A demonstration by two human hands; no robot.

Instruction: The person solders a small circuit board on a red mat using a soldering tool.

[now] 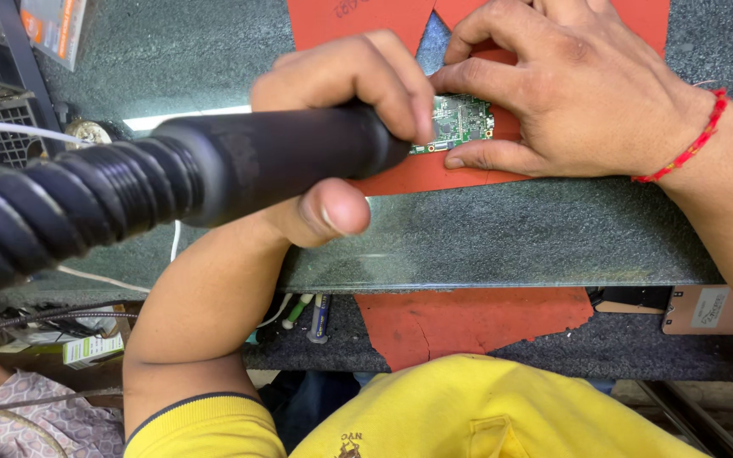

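A small green rectangular circuit board lies flat on a torn sheet of red rubbery mat, its surface busy with tiny silver parts and fine traces, with a row of gold dots near its right edge. Its long axis runs roughly left to right across the bench, tilted a little so the right end sits higher in view; much of its left end is hidden behind the tool.

The right hand presses down around the board, fingers spread and pinning it at its upper and right edges, thumb laid along the mat just below it. A red thread bracelet circles that wrist.

The left hand is wrapped firmly round a thick black cylindrical tool handle, its ribbed black hose trailing off to the left; the handle points right, its front end at the board's left side.

The mat rests on a dark grey speckled bench top. Below its front edge lies another torn red sheet, on a lower shelf. The person wears a yellow shirt.
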